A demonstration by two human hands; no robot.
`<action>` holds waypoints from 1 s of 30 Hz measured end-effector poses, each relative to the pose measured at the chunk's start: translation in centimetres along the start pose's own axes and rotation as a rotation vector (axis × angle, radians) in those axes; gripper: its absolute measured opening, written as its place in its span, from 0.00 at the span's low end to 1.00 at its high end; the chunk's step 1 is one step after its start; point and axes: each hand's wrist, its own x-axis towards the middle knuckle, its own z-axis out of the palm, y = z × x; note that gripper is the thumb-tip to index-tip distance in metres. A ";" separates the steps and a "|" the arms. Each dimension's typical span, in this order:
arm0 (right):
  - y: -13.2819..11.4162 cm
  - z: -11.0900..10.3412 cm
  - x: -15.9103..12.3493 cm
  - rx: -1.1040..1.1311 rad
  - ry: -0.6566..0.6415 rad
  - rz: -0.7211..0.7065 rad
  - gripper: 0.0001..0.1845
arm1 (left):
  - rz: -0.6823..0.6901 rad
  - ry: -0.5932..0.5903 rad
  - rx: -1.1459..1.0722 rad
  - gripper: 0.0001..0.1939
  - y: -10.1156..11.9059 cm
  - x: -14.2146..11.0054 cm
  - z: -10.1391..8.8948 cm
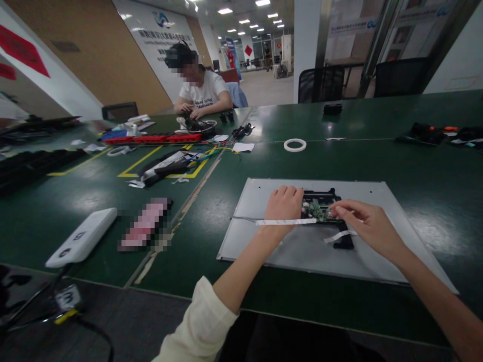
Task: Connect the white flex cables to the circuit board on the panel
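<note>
A large pale grey flat panel [294, 257] lies on the green table in front of me. On it sits a black plastic frame [344, 236] with a green circuit board [319, 211] set inside. The curled fingers of my left hand [281, 207] grip the frame's left side. My right hand [364, 223] pinches with thumb and forefinger at the right part of the board; whatever lies between the fingertips is too small to make out. One white strip [287, 221] crosses over my left wrist. Another pale strip [339, 235] lies below my right fingers.
Left of the panel are a pink blurred phone-like object [145, 225] and a white power bank [83, 237] with a cable. Beyond the panel lies a white tape roll [295, 145]. A pouch with wires [169, 165] rests farther left. Across the table sits a person [204, 88] handling something.
</note>
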 end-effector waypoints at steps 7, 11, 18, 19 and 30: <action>-1.6 2.5 -0.8 0.061 -0.215 -0.087 0.15 | 0.115 -0.013 0.026 0.08 1.4 -0.3 0.5; -1.8 2.3 -1.1 0.168 -0.226 -0.063 0.11 | 0.082 0.006 0.057 0.09 1.3 -0.1 0.8; -0.6 -0.5 -0.4 0.458 0.039 0.075 0.09 | -0.081 0.045 0.069 0.09 -0.9 0.1 0.6; -0.1 -0.9 -0.1 0.508 0.129 0.112 0.10 | -0.108 0.051 0.065 0.09 -1.3 0.2 0.5; 3.9 -1.5 1.7 0.569 0.323 0.360 0.17 | -0.106 0.134 -0.133 0.16 -0.6 0.6 0.8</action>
